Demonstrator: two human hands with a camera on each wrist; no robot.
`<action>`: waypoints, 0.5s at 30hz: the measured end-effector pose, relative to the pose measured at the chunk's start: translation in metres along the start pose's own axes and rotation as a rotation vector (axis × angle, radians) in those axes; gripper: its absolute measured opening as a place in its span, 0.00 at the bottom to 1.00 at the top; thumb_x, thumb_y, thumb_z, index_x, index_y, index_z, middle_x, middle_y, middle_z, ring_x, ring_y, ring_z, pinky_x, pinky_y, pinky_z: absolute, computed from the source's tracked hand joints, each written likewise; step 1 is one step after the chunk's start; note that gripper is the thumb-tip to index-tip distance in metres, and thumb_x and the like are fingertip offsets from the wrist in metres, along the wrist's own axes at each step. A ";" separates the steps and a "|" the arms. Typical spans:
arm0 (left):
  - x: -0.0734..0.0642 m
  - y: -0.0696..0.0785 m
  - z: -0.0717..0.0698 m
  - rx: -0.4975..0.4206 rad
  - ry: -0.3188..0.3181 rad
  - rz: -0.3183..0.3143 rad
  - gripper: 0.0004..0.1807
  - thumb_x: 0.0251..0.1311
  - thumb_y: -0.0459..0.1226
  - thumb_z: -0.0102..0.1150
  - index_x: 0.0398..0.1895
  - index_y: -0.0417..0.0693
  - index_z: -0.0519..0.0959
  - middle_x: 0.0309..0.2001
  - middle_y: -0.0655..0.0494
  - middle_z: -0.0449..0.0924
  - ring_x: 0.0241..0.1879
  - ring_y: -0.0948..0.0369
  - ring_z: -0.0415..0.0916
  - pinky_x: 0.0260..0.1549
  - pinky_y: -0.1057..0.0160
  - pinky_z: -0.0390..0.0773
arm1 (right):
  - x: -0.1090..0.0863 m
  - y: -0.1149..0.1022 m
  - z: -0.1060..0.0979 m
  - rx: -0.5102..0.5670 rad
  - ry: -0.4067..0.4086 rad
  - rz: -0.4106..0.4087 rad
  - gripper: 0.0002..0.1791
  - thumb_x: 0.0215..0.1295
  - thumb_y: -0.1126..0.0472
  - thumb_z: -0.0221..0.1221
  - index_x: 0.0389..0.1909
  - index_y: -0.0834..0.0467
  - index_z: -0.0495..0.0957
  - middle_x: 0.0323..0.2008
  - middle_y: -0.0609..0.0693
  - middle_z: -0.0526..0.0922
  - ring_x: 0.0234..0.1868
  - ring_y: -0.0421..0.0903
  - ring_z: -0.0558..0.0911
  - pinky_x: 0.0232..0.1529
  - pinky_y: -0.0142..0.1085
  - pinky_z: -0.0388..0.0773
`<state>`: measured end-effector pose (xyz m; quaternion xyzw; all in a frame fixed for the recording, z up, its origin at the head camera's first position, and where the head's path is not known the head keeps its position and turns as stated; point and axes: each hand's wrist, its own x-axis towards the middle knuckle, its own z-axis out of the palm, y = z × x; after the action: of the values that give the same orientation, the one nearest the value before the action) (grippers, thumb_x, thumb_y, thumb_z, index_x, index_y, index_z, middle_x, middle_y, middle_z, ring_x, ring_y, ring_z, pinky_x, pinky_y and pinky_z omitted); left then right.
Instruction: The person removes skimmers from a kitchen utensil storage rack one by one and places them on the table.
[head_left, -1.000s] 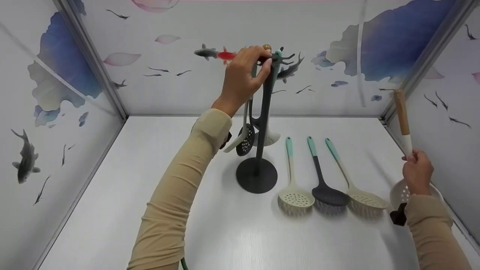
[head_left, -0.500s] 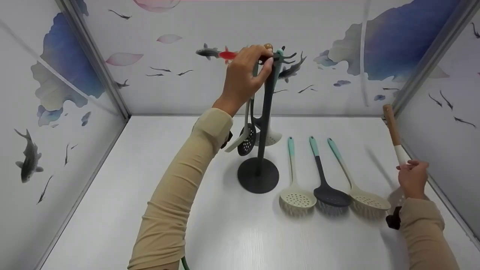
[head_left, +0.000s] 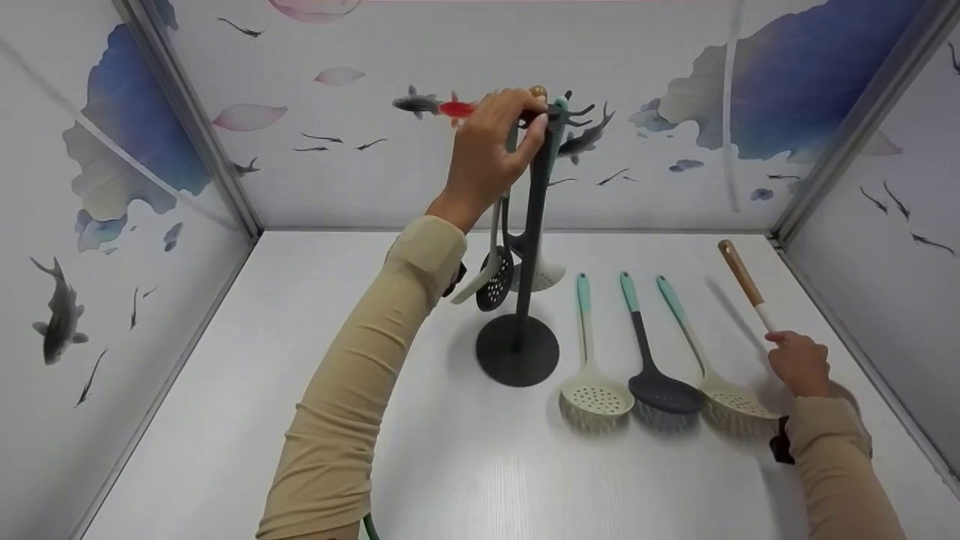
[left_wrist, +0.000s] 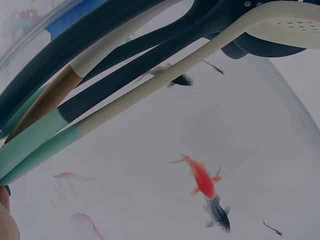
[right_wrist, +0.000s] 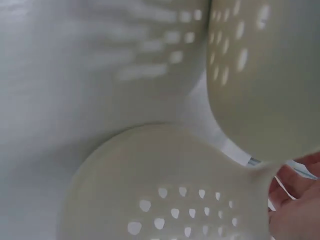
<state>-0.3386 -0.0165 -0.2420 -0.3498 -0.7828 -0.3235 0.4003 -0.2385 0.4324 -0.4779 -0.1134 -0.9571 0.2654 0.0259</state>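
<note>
At the top of a black utensil stand point(head_left: 529, 247), my left hand point(head_left: 491, 146) grips the hooked crown with curled fingers. Several utensils hang there, including a black skimmer point(head_left: 495, 281) and a pale perforated one point(head_left: 547, 276); their green and wooden handles point(left_wrist: 35, 135) cross the left wrist view. On the right, my right hand point(head_left: 801, 364) holds a skimmer with a wood-and-white handle point(head_left: 739, 270) low over the table, handle tilted away to the left. The sleeve mostly hides its head in the head view. Two pale perforated heads point(right_wrist: 180, 200) appear close together in the right wrist view.
Three green-handled utensils lie in a row on the white table point(head_left: 450, 465): a cream slotted spoon point(head_left: 596, 396), a dark one point(head_left: 664, 394) and another cream slotted one point(head_left: 735, 397) beside my right hand. Patterned walls point(head_left: 337, 180) enclose the table on the back and sides.
My right hand has moved left and down toward the table with the wooden-handled skimmer, whose handle has swung from near upright to leaning left. My left hand keeps its grip on the stand.
</note>
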 end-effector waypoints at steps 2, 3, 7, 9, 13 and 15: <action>0.000 0.000 0.000 0.000 0.003 0.002 0.15 0.65 0.43 0.45 0.43 0.44 0.77 0.43 0.54 0.80 0.46 0.62 0.73 0.53 0.74 0.67 | 0.001 0.001 0.001 -0.055 -0.065 -0.012 0.26 0.58 0.66 0.38 0.56 0.74 0.65 0.57 0.79 0.62 0.49 0.78 0.60 0.41 0.60 0.62; 0.000 0.000 0.000 -0.002 0.004 0.002 0.15 0.65 0.43 0.45 0.43 0.44 0.77 0.43 0.54 0.80 0.46 0.62 0.73 0.53 0.74 0.67 | 0.001 0.002 0.002 -0.076 -0.091 -0.018 0.26 0.58 0.65 0.39 0.56 0.75 0.65 0.56 0.79 0.62 0.49 0.78 0.59 0.42 0.62 0.60; 0.000 0.001 0.001 -0.004 0.005 0.003 0.15 0.65 0.43 0.45 0.44 0.44 0.77 0.43 0.54 0.80 0.46 0.62 0.73 0.53 0.74 0.67 | 0.002 0.003 0.004 -0.145 -0.162 -0.029 0.27 0.59 0.63 0.40 0.55 0.76 0.64 0.54 0.79 0.64 0.46 0.76 0.61 0.41 0.61 0.61; 0.000 0.001 0.001 -0.003 0.005 0.003 0.15 0.65 0.43 0.45 0.43 0.44 0.77 0.43 0.54 0.80 0.46 0.62 0.73 0.52 0.73 0.67 | 0.002 0.003 0.004 -0.162 -0.205 -0.017 0.28 0.60 0.62 0.39 0.56 0.77 0.63 0.54 0.79 0.64 0.47 0.76 0.61 0.42 0.61 0.61; 0.000 0.001 0.001 0.003 0.006 0.002 0.15 0.65 0.43 0.44 0.43 0.45 0.77 0.42 0.55 0.80 0.46 0.63 0.73 0.51 0.73 0.68 | 0.000 0.003 0.004 -0.165 -0.298 0.009 0.29 0.64 0.59 0.36 0.59 0.77 0.59 0.57 0.79 0.61 0.51 0.77 0.57 0.47 0.63 0.59; -0.001 0.001 0.000 0.005 0.008 0.002 0.15 0.65 0.43 0.44 0.43 0.45 0.77 0.42 0.55 0.80 0.45 0.63 0.73 0.51 0.72 0.69 | -0.001 0.003 0.004 -0.159 -0.331 0.022 0.30 0.66 0.58 0.35 0.60 0.77 0.58 0.59 0.79 0.59 0.53 0.79 0.56 0.50 0.65 0.58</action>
<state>-0.3374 -0.0156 -0.2423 -0.3484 -0.7815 -0.3225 0.4048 -0.2372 0.4328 -0.4829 -0.0804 -0.9649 0.2041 -0.1441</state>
